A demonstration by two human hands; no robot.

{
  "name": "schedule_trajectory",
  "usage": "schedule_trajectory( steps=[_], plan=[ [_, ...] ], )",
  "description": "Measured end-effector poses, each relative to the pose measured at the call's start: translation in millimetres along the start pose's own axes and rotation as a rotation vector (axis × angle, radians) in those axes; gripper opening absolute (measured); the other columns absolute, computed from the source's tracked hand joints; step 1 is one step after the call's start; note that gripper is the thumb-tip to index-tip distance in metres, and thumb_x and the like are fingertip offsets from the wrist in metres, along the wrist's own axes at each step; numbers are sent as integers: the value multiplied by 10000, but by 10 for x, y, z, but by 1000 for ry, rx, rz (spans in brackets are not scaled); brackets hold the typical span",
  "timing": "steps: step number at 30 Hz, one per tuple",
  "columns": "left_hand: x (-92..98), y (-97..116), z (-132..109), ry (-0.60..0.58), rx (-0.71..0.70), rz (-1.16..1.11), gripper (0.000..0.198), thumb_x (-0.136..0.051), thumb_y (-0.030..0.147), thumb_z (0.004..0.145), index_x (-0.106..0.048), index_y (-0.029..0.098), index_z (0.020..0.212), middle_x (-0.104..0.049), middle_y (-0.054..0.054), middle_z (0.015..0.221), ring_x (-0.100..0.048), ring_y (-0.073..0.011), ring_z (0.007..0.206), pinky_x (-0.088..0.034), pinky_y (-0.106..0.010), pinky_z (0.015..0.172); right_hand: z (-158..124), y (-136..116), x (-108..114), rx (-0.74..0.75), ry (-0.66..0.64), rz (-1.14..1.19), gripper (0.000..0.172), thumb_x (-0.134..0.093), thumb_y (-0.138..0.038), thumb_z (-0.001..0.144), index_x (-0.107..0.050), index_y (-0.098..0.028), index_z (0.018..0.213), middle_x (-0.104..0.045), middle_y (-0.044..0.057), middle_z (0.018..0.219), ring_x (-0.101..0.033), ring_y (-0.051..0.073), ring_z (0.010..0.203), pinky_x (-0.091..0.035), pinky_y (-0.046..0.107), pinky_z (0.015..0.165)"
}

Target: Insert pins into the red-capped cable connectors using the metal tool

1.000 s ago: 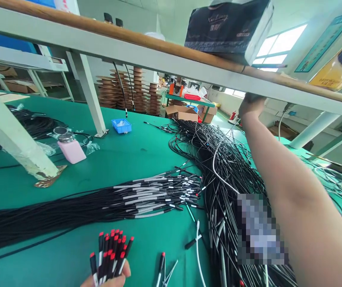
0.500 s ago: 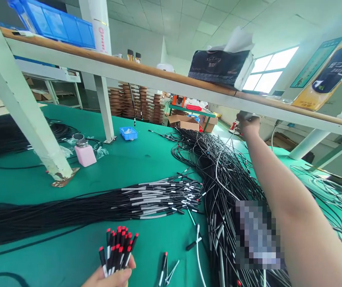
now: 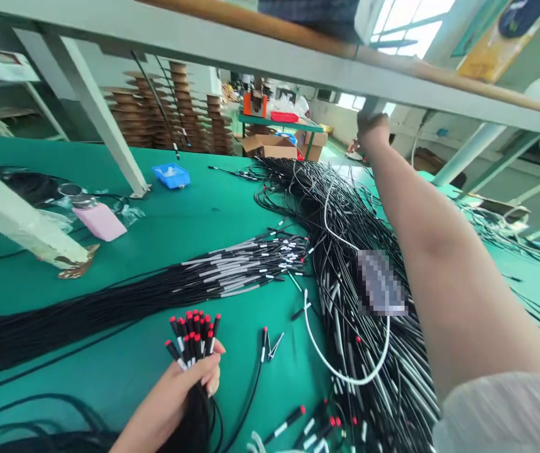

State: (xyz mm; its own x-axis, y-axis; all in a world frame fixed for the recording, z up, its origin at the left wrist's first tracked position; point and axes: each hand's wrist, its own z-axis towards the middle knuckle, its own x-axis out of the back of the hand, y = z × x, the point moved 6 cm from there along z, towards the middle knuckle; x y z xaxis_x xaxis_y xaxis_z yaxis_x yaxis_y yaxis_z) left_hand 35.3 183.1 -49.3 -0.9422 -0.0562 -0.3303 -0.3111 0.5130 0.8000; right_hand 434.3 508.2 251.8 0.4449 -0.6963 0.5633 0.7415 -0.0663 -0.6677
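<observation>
My left hand [image 3: 170,393] is closed around a bundle of black cables [image 3: 195,336] whose ends carry red caps and white labels, pointing up. Far from me, my right arm stretches out to the shelf's underside, and my right hand [image 3: 373,128] is up at the beam. Its fingers are dark and partly hidden, so what they touch is unclear. A single red-capped cable [image 3: 264,346] lies on the green mat beside a small metal clip [image 3: 275,347]. More red-capped cable ends [image 3: 288,425] lie near the front edge.
Black cables [image 3: 132,296] with grey spring sleeves stretch leftward across the mat. A large cable heap [image 3: 345,251] lies under my right arm, with a white cord [image 3: 329,368] over it. A pink bottle [image 3: 102,220], blue tray [image 3: 171,175] and shelf legs [image 3: 100,119] stand farther back.
The view has tilted down and shifted, so the shelf sits higher. My left hand with the cable bundle shows more fully. My right hand remains up at the shelf beam.
</observation>
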Motion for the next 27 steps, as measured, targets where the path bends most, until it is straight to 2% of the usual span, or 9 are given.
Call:
schedule_trajectory(
  steps=[2, 6, 11, 14, 18, 20, 22, 25, 27],
  plan=[
    [-7, 20, -3, 2, 12, 11, 334, -818, 384, 722, -653, 157, 903, -455, 61, 561, -460, -114, 536, -336, -256, 551, -24, 101, 78, -55, -61, 18, 379, -528, -363, 1036, -550, -72, 1278, -635, 103, 1160, -666, 151, 922, -575, 367, 809],
    [-40, 43, -3, -23, -3, 12, 319, -819, 366, 745, -656, 154, 920, -453, 64, 564, -458, -97, 532, -335, -237, 537, -243, 254, 456, -102, -145, 79, 336, -550, -368, 1024, -588, -92, 1213, -658, 84, 1092, -666, 146, 879, -581, 353, 778],
    [-102, 42, -14, -52, -28, -88, 294, -843, 323, 728, -650, 147, 863, -395, 81, 551, -399, -66, 503, -321, -210, 493, -891, 364, 922, -67, -281, 247, 170, -504, -246, 1044, -620, -122, 1037, -650, 19, 877, -645, 99, 691, -577, 313, 751],
    [-129, 57, -50, -75, -47, -143, 272, -846, 286, 719, -652, 148, 852, -387, 81, 559, -399, -61, 503, -328, -204, 488, -1384, 468, 979, -72, -341, 289, 170, -466, -196, 1047, -615, -148, 979, -662, 29, 865, -662, 108, 688, -575, 310, 741],
    [-114, 82, -104, -87, -63, -206, 247, -838, 273, 728, -657, 138, 827, -382, 76, 561, -396, -57, 505, -325, -199, 484, -2011, 734, 824, -128, -446, 238, 110, -560, -194, 981, -649, -159, 927, -715, 55, 854, -691, 147, 694, -591, 315, 696],
    [-93, 82, -114, -98, -74, -231, 239, -837, 271, 722, -660, 140, 815, -375, 77, 548, -385, -59, 499, -317, -199, 481, -2252, 934, 806, -146, -412, 183, 103, -583, -237, 959, -663, -171, 950, -727, 53, 873, -696, 153, 743, -584, 304, 712],
    [-75, 69, -113, -117, -82, -252, 235, -837, 264, 708, -660, 146, 809, -372, 76, 535, -384, -65, 498, -314, -201, 483, -2463, 1177, 886, -170, -301, 96, 156, -563, -303, 957, -657, -180, 972, -728, 59, 897, -687, 173, 800, -569, 326, 759],
    [-58, 43, -111, -135, -88, -264, 232, -835, 262, 699, -660, 150, 801, -377, 70, 531, -395, -74, 503, -314, -204, 490, -2829, 1555, 1127, -226, -105, -103, 237, -525, -368, 937, -631, -184, 833, -706, 83, 817, -647, 234, 805, -505, 425, 865],
    [-62, 42, -125, -141, -97, -257, 231, -837, 264, 698, -664, 152, 803, -383, 69, 532, -400, -73, 502, -313, -204, 490, -3123, 1761, 1259, -259, -50, -210, 303, -508, -429, 923, -604, -198, 753, -684, 93, 738, -627, 268, 784, -460, 464, 890]
  ],
)
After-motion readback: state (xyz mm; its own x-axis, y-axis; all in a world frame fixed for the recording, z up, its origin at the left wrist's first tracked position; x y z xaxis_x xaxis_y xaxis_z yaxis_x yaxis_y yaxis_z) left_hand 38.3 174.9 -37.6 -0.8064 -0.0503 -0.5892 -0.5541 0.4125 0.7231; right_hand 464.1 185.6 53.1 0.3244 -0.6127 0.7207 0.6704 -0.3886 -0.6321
